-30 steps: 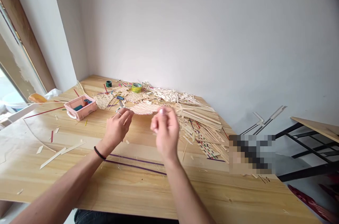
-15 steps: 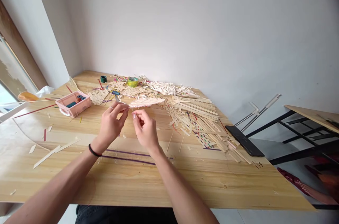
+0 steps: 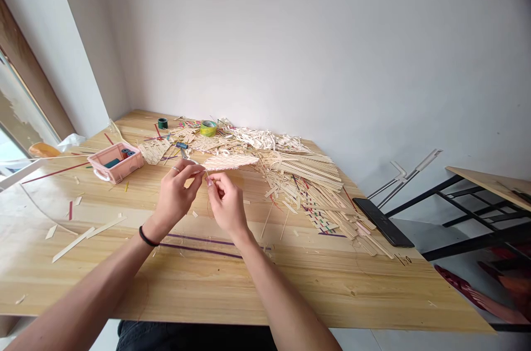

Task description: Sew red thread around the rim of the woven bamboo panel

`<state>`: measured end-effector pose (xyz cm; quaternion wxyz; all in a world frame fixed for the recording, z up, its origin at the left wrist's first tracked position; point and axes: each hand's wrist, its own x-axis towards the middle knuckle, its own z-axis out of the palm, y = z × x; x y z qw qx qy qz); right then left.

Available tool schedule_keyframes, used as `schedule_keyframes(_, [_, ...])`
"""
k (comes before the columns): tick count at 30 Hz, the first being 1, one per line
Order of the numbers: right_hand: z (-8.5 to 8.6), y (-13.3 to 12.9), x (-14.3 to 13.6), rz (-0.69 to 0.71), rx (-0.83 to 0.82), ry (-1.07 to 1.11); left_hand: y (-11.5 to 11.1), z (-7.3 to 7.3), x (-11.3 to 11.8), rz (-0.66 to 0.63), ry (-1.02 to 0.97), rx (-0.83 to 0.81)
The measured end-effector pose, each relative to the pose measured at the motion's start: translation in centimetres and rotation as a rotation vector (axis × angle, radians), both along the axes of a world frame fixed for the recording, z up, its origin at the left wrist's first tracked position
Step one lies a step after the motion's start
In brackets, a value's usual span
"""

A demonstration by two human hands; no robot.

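Observation:
Over the middle of the table my left hand (image 3: pixel 177 189), with a ring and a black band at the wrist, is closed in a pinch at the left end of a pale woven piece (image 3: pixel 230 161) with a reddish edge. Close beside it, my right hand (image 3: pixel 227 202) pinches a thin pale needle-like piece (image 3: pixel 207 173) that points up toward the left fingertips. Whether it is a needle or a narrow strip cannot be made out. The left fingers hide part of the woven piece's end.
A pink basket (image 3: pixel 120 171) with thread spools stands at the left. Yellow-green tape (image 3: pixel 208 128), a blue spool (image 3: pixel 181 145) and piled pale strips (image 3: pixel 307 168) lie behind and right. Purple strips (image 3: pixel 203 249) lie under my forearms. A black tablet-like slab (image 3: pixel 384 222) is at the right edge.
My hands keep nearly the same pose beside the woven piece. The fingertips and the thin piece have shifted only very slightly.

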<state>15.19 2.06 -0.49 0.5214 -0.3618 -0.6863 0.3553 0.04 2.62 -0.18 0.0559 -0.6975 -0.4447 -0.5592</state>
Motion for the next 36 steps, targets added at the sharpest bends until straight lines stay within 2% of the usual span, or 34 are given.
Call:
schedule_keyframes(11, [-0.28, 0.05, -0.12, 0.02, -0.038, 0.03, 0.12, 0.02, 0.03, 0.012, 0.011, 0.036])
schedule_keyframes(36, [-0.48, -0.01, -0.38, 0.019, -0.034, 0.031, -0.03, -0.06, 0.08, -0.011, 0.005, 0.006])
